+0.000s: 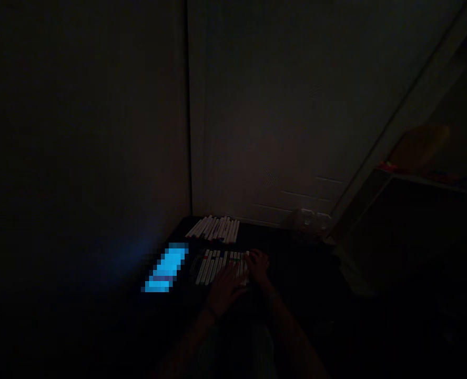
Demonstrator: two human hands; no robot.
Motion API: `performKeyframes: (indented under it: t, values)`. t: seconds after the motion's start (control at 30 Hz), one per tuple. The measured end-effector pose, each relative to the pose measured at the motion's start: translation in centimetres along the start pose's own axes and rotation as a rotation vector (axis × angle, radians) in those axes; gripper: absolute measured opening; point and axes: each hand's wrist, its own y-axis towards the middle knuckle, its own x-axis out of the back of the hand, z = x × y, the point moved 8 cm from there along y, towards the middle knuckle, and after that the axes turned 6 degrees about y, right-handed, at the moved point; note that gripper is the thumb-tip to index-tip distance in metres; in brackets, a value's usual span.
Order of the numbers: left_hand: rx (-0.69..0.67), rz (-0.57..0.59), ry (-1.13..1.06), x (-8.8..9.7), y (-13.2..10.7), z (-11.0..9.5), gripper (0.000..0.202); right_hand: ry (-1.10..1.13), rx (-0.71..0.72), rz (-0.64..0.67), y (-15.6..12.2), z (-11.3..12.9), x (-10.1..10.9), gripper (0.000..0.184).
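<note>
Two rows of pens lie on a dim tabletop (296,266): a near row (202,267), which the hands are working at, and a far row (216,230) lying beyond it, towards the wall (257,131). The left hand (222,290) lies over the near side of the near row, fingers spread across several pens; the right hand (259,263) is at its right end, fingers bent over the last pens, though it is too dark to tell whether they pinch one. A glowing screen (167,268), blurred into blocks, sits left of the near row. The step in hand seems to be evening up the near row; the next move probably calls for light sideways pressure, keeping the pens parallel without rolling any out of line.
</note>
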Motion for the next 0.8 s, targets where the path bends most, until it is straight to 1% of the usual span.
performKeyframes:
  t: [0.2,0.4,0.67,0.8]
  values:
    - [0.002,-0.006,0.004,-0.6,-0.1,0.1,0.045,-0.006,0.058,0.002,-0.1,0.2,0.0,0.029]
    - [-0.011,-0.016,-0.003,-0.8,-0.2,0.1,0.043,-0.005,0.179,0.045,-0.2,0.9,-0.2,0.031]
    - [-0.03,-0.015,-0.005,0.1,0.0,-0.3,0.044,0.02,0.171,-0.009,-0.3,0.6,-0.1,0.029]
    - [-0.053,-0.008,-0.014,-0.1,0.1,-0.3,0.045,0.016,0.165,-0.012,-0.4,0.7,0.2,0.028]
